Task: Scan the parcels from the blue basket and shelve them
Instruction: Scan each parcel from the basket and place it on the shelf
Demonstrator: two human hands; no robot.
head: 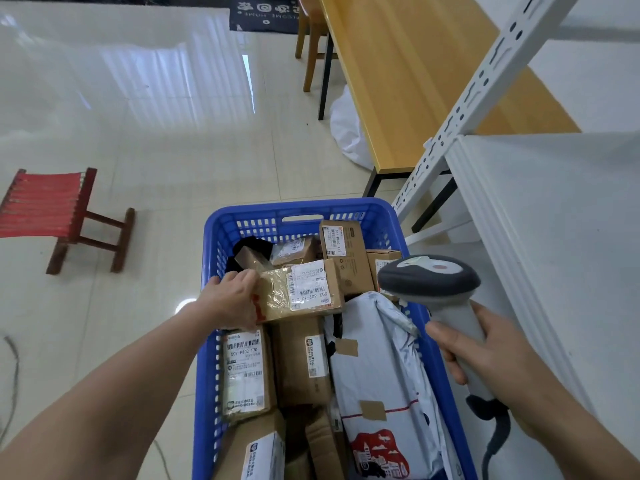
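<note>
Many parcels crowded a blue basket (207, 237) in the lower middle of the frame, seen from above on a pale tiled floor (156, 161). Most were brown cardboard boxes with white barcode labels. A long grey mailing bag (381, 368) lay along the basket's right side.

At centre, the left hand (230, 297) reached in from the lower left. Its fingers were curled round the left end of a small taped box (301, 292). That box sat on top of the pile, label facing up, and it was hard to tell whether it was lifted clear or resting on the parcels beneath.

At right, the right hand (485, 355) was wrapped round the handle of a grey barcode scanner (427, 277). The scanner's head hung over the basket's right rim, just beside the small box. Its dark cable trailed off toward the lower right.

White metal shelving (554, 220) filled the right of the frame, near the basket. A yellow-topped bench (415, 81) ran along the upper right, and a red stool (48, 209) stood at the left.

Judging by the crowded basket, the work looked to be at an early stage. The step in hand appeared to be picking one box and bringing its label to the scanner. Scanning it, shelving it and working through the remaining parcels all seemed to lie ahead.
</note>
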